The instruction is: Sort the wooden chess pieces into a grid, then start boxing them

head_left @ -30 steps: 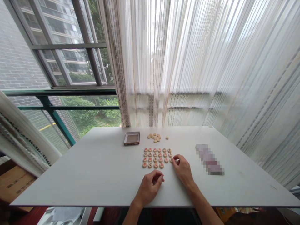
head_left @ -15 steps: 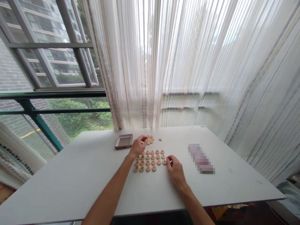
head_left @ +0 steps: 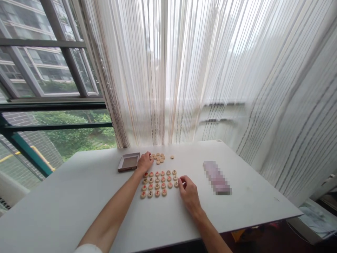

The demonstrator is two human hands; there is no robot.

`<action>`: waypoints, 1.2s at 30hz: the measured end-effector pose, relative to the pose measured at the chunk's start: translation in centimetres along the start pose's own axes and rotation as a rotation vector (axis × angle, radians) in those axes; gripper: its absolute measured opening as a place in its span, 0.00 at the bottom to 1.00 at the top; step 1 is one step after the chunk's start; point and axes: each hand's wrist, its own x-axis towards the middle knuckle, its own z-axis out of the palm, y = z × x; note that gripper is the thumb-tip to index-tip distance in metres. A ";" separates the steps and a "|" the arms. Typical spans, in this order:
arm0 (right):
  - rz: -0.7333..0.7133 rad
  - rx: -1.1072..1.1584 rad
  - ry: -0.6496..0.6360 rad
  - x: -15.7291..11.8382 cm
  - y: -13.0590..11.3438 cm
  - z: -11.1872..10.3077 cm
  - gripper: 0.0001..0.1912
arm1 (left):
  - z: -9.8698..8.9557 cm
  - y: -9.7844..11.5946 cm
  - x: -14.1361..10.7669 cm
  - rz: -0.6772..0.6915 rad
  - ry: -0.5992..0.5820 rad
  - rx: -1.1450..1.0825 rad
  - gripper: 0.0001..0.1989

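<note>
The person's left hand (head_left: 145, 162) is resting at the near-left edge of a loose pile of blank-faced wooden discs (head_left: 158, 162), its fingers curling narrowly around the nearest ones; whether it is gripping a disc, the view is not showing. The right hand (head_left: 188, 191) is resting on the counter (head_left: 65, 200), its thumb and forefinger narrowing to a near pinch at the edge of the end xiangqi piece (head_left: 176, 184) in the third row; whether it is pressing or only touching, one cannot tell.

The lettered xiangqi pieces (head_left: 157, 186) are lying face up between the hands, forming three rows of six and a nearest row of four, which is stopping short on the right. One single disc (head_left: 172, 157) is sitting apart, right of the pile, and an open box (head_left: 129, 162) is standing just left of the left hand.

For clean handling, pinching one disc by its rim would probably be working better than raking the pile. The left wrist is passing close beside the far-left piece, so keeping it raised seems wise, while the right fingertips should be staying light, lest the end piece be sliding out of line.
</note>
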 end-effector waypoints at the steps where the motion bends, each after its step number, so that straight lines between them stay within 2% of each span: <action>1: 0.005 0.005 0.006 0.0 0.0 0.0 0.16 | -0.2 0.2 0.0 0.003 0.004 -0.019 0.16; 6: 0.019 0.030 0.029 0.1 0.0 0.0 0.17 | -2.2 1.6 -0.9 0.083 0.063 -0.218 0.15; 9: 0.019 0.051 0.028 0.2 0.1 0.0 0.18 | -4.0 2.9 -2.4 0.168 0.099 -0.389 0.15; 12: 0.013 0.075 0.012 0.3 0.0 0.0 0.18 | -5.3 4.3 -5.5 0.244 0.095 -0.546 0.15; 15: -0.001 0.092 -0.009 0.3 -0.2 -0.1 0.19 | -5.9 5.3 -10.2 0.272 0.069 -0.688 0.17; 18: -0.026 0.102 -0.027 0.2 -0.6 -0.3 0.20 | -5.4 5.7 -15.1 0.259 0.018 -0.810 0.20; 19: -0.038 0.105 -0.035 0.2 -0.8 -0.3 0.20 | -5.0 5.6 -16.5 0.217 -0.033 -0.914 0.21; 23: -0.107 0.129 -0.080 -0.5 -1.9 -0.2 0.18 | -2.9 4.4 -20.2 0.082 -0.069 -1.129 0.22; 28: -0.214 0.200 -0.214 -3.5 -3.6 0.1 0.11 | -1.1 2.6 -22.6 -0.009 -0.153 -1.263 0.21; 32: -0.287 0.238 -0.295 -5.7 -4.4 0.1 0.08 | -1.2 2.4 -23.7 0.002 -0.199 -1.261 0.19; 36: -0.287 0.273 -0.331 -6.0 -4.6 0.0 0.07 | -1.6 2.8 -24.0 0.019 -0.215 -1.210 0.19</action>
